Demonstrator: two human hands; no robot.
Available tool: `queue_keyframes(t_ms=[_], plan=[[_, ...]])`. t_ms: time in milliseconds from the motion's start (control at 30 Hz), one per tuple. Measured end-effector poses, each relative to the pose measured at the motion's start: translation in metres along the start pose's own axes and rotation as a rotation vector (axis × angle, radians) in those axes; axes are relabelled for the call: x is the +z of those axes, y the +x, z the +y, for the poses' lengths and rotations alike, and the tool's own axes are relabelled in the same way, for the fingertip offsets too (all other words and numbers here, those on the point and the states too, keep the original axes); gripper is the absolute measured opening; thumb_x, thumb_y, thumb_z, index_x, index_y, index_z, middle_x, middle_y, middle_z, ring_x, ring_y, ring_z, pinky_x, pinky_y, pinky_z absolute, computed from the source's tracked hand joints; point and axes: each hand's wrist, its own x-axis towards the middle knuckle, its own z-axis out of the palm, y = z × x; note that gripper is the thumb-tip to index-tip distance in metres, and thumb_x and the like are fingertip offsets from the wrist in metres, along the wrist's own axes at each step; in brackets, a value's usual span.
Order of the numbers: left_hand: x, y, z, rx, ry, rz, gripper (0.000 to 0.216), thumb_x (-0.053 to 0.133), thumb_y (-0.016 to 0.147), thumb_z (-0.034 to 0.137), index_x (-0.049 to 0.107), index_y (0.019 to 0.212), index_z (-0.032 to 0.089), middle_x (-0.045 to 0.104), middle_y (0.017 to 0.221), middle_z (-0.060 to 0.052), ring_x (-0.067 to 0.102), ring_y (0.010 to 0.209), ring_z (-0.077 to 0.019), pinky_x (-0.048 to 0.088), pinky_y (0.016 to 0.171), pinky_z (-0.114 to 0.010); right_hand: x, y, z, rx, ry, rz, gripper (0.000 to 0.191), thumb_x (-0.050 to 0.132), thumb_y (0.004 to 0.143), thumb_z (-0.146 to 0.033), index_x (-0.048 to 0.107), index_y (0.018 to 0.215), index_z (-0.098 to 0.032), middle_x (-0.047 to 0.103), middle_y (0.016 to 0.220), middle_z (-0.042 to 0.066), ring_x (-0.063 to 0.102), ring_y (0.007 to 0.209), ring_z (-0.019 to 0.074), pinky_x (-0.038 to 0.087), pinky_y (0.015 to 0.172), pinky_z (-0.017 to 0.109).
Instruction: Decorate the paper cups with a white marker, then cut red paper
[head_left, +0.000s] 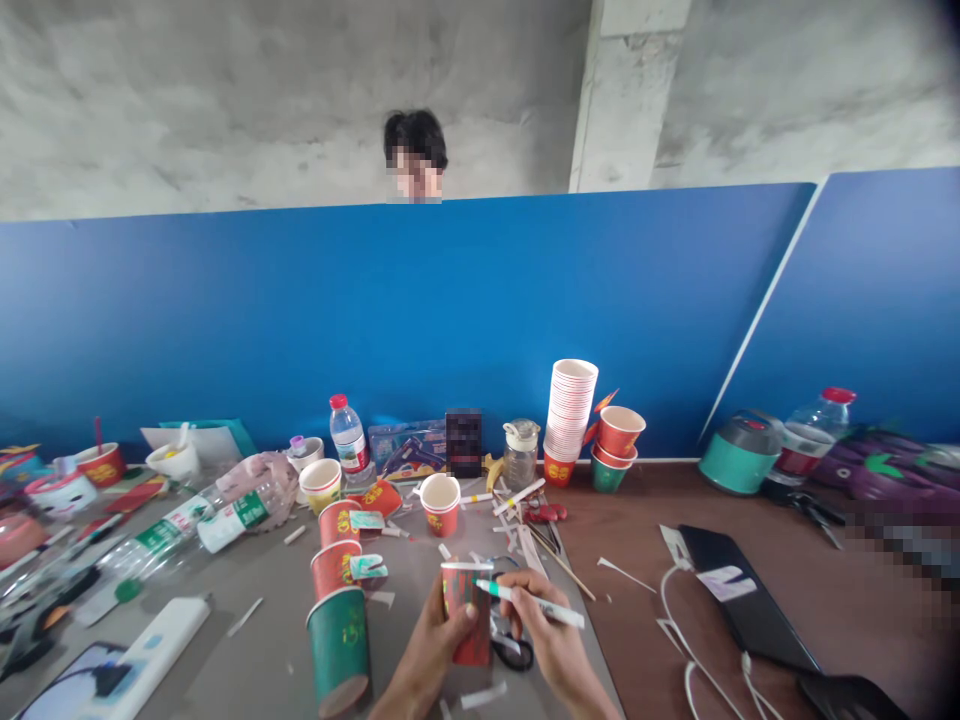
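My left hand point(435, 640) is wrapped round a red paper cup point(466, 612), held just above the table near its front edge. My right hand point(547, 625) pinches a white marker with a green tip point(525, 602), and the tip lies against the cup's upper side. Black scissors point(514, 650) lie on the table under and between my hands. A green upside-down cup point(339, 648) stands just left of my left hand, with two red cups point(335, 545) in a row behind it.
A tall stack of paper cups point(570, 415) and loose cups stand at the blue partition point(375, 320). Plastic bottles point(217, 520), paper strips, a phone point(742, 595) with a white cable point(705, 660) and a teal pot point(739, 455) crowd the table. A person's head shows behind the partition.
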Motion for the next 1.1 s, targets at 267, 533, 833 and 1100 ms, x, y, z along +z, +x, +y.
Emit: queue_keyframes(t_ms=[267,533,833,1100], plan=[[-0.0043,0.0027,-0.0073,0.037,0.046,-0.018,0.061,0.072,0.062,0.046,0.056,0.114,0.018,0.066,0.102,-0.011,0.06,0.092,-0.0255,0.045,0.084,-0.036,0.0002,-0.0007,-0.0028,0.012,0.005,-0.006,0.036,0.062,0.074,-0.049,0.067,0.076,-0.014,0.059,0.056,0.002,0.046,0.042,0.0085,0.037,0.042,0.02],[-0.0036,0.0005,-0.0039,0.032,0.059,-0.013,0.063,0.072,0.062,0.047,0.057,0.115,0.017,0.066,0.105,-0.012,0.06,0.092,-0.0264,0.045,0.086,-0.038,0.0025,-0.0014,0.0012,0.03,0.027,-0.017,0.036,0.062,0.073,-0.05,0.067,0.076,-0.014,0.058,0.054,0.001,0.046,0.044,0.0097,0.038,0.044,0.021],[-0.0044,0.0008,-0.0048,-0.006,0.008,0.088,0.057,0.071,0.065,0.045,0.058,0.114,0.02,0.065,0.113,-0.011,0.057,0.106,-0.0285,0.043,0.091,-0.037,0.0021,0.0015,0.0023,0.017,0.071,-0.009,0.038,0.06,0.075,-0.052,0.066,0.082,-0.015,0.06,0.057,0.001,0.048,0.041,0.0093,0.039,0.042,0.021],[0.0019,-0.0009,0.0007,-0.1,-0.18,0.163,0.063,0.076,0.059,0.044,0.058,0.115,0.022,0.066,0.113,-0.012,0.062,0.098,-0.0286,0.049,0.083,-0.038,0.0044,-0.0014,-0.0032,-0.007,0.099,-0.065,0.036,0.059,0.079,-0.049,0.066,0.092,-0.017,0.065,0.068,0.004,0.053,0.048,0.0115,0.046,0.048,0.024]])
